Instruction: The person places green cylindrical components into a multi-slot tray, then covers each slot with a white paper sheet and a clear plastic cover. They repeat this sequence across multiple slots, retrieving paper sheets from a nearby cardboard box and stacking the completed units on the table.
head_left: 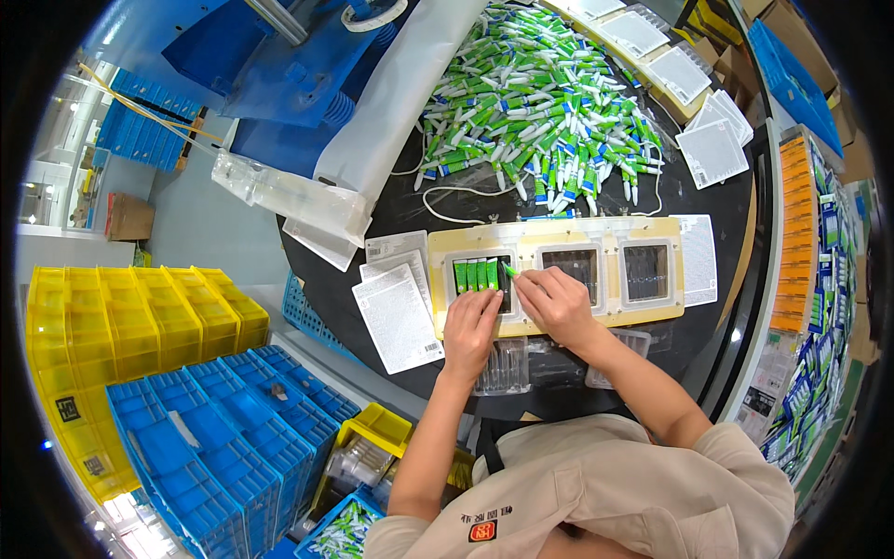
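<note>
Shirt [596, 484] closest, beige, with two bare forearms [430, 443] stretching up over the black table [410, 387]. Clear moulded tray [503, 366] at the near edge, just by the left wrist; second clear tray [626, 352] beside the right forearm, partly hidden.

Up to the left hand [470, 328] now: fingers bent, tips down at the near ends of four green tubes [481, 273] lined up side by side. Pressing on them or pinching one? Impossible to tell from this angle.

And across to the right hand [562, 303]! Grip together, clamped on a fifth green tube [509, 269], tilted, right beside the row, at the left window [506, 303] of the cream frame [610, 230]. Tight quarters: possible trouble from that tilt, with a snag on the window's edge or a bump into the neighbouring tube. Too heavy a left fingertip, and probably a row knocked askew.

Middle window [575, 265] and right window [646, 272]: clear plastic inside, no tubes showing. Overlapping white cards [400, 317] off to the left, easily swept aside by a careless forearm.

Farther out, white cord [466, 191], loose behind the frame, a likely snag. Then the big heap of tubes [540, 102], perhaps prone to sliding if disturbed low down. Beyond, blue machine [279, 74].
</note>
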`<control>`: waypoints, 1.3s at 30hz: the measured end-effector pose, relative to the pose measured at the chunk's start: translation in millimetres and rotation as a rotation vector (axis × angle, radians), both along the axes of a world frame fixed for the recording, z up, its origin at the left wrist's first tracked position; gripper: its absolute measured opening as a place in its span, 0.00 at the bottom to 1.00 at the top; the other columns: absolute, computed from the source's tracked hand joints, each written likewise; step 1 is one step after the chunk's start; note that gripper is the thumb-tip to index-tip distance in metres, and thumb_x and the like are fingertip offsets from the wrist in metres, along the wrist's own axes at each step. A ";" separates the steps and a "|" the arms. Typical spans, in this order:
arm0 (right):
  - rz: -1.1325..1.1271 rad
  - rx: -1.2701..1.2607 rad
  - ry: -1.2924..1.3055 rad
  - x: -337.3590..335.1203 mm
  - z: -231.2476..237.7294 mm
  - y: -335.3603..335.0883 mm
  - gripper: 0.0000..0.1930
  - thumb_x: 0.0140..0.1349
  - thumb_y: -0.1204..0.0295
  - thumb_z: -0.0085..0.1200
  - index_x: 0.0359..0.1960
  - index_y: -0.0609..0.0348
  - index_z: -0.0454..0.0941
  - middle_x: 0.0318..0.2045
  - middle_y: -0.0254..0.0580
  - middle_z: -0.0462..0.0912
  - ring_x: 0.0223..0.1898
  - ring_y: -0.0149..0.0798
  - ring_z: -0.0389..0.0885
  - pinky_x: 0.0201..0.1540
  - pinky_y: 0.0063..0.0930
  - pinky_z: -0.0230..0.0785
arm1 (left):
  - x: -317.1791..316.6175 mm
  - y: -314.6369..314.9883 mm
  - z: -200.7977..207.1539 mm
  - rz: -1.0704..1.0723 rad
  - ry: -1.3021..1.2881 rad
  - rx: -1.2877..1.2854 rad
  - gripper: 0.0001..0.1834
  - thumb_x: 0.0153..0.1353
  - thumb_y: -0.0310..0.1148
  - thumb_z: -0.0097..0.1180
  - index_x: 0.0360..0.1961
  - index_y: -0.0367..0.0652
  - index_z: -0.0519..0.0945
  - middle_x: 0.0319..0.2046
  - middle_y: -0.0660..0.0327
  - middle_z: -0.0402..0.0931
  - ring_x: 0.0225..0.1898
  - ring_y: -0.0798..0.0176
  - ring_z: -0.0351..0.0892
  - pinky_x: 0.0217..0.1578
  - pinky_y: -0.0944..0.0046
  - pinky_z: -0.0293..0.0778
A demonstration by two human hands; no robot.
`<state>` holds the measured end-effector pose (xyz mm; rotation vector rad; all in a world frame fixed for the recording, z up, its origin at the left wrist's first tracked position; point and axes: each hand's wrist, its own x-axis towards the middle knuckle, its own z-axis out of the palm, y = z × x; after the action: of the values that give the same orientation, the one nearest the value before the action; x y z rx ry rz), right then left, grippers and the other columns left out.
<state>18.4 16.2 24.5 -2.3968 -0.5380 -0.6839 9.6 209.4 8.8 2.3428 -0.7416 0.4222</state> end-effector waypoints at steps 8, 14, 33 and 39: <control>-0.221 -0.076 0.035 -6.8 -8.5 27.5 0.12 0.54 0.69 0.67 0.37 0.60 0.84 0.22 0.35 0.75 0.28 0.39 0.76 0.29 0.32 0.68 | -0.3 1.8 -2.7 -0.028 0.037 -0.014 0.22 0.51 0.18 0.64 0.50 0.38 0.82 0.49 0.54 0.79 0.52 0.47 0.79 0.59 0.46 0.74; -0.293 -0.056 0.149 -8.3 -13.6 42.9 0.14 0.57 0.68 0.66 0.43 0.60 0.83 0.23 0.35 0.76 0.28 0.39 0.76 0.31 0.32 0.68 | -2.5 7.2 1.5 -0.031 0.044 0.023 0.18 0.56 0.21 0.63 0.50 0.37 0.81 0.52 0.55 0.80 0.53 0.52 0.80 0.62 0.45 0.71; -0.101 -0.023 0.146 1.8 0.0 15.8 0.14 0.54 0.71 0.67 0.42 0.58 0.84 0.42 0.39 0.81 0.42 0.44 0.78 0.44 0.39 0.67 | 3.0 12.4 4.2 -0.037 0.118 0.254 0.19 0.62 0.28 0.62 0.55 0.39 0.81 0.59 0.58 0.79 0.63 0.56 0.75 0.71 0.38 0.56; -0.304 0.047 0.202 105.8 -4.6 -28.3 0.13 0.57 0.66 0.67 0.40 0.59 0.82 0.31 0.45 0.84 0.37 0.49 0.82 0.38 0.42 0.74 | 63.4 -3.1 18.2 0.041 0.086 0.022 0.11 0.62 0.33 0.63 0.44 0.42 0.85 0.50 0.60 0.82 0.54 0.54 0.78 0.59 0.44 0.66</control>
<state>124.2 -12.1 19.8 -2.4912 -0.0730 -0.5617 73.0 206.3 27.0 2.3839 -0.6619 0.3304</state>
